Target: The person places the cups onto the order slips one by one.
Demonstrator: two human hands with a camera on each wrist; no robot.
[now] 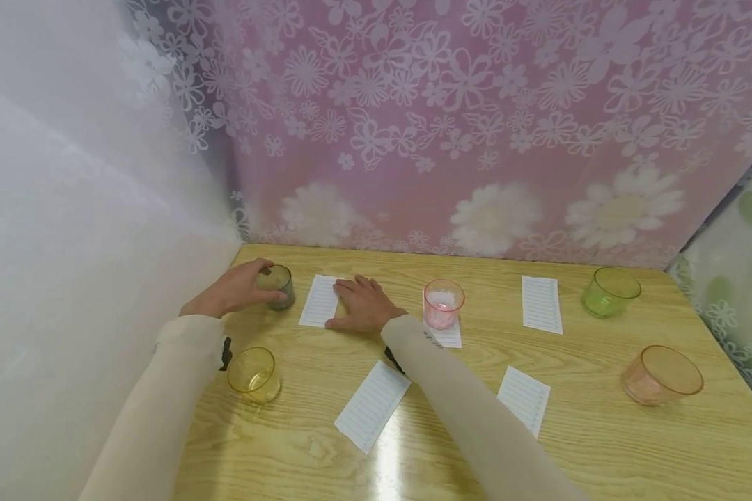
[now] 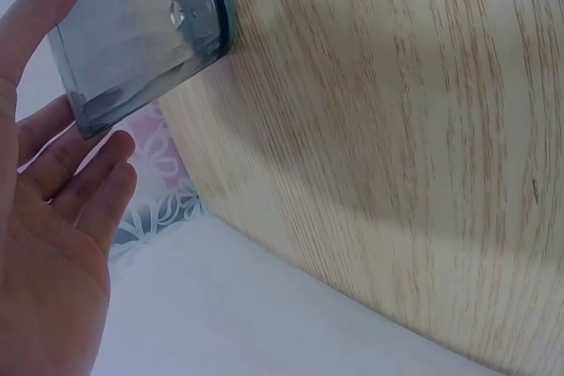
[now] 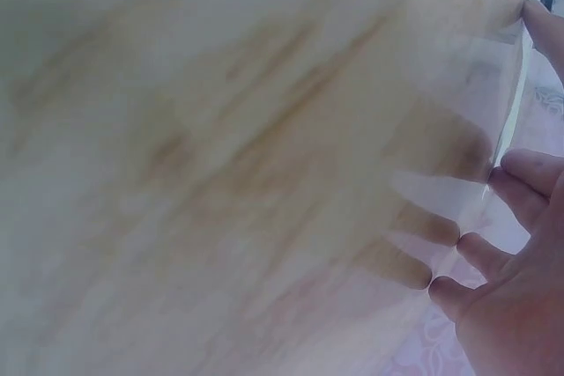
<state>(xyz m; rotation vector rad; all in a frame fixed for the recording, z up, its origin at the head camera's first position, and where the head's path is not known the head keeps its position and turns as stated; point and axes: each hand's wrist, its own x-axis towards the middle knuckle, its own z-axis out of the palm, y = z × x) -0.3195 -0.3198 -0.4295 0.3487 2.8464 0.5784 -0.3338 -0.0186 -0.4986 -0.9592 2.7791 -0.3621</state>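
At the far left of the table, my left hand (image 1: 235, 289) holds a grey glass tumbler (image 1: 283, 280) by its rim. In the left wrist view the thumb lies on one side of the tumbler (image 2: 141, 37) and the fingers on the other, its base by the wood. To its right, my right hand (image 1: 366, 306) is spread low at the right edge of a lined paper slip (image 1: 318, 303). The right wrist view has its fingertips (image 3: 445, 292) down on the reflective tabletop, thumb and index finger along the slip's edge.
A yellow glass (image 1: 255, 376) stands near my left forearm. A pink glass (image 1: 441, 313) sits on another slip. Further slips (image 1: 372, 407) (image 1: 542, 304) (image 1: 525, 398) lie about. Green (image 1: 608, 296) and orange (image 1: 658, 379) glasses stand right. A flowered curtain (image 1: 413, 139) backs the table.
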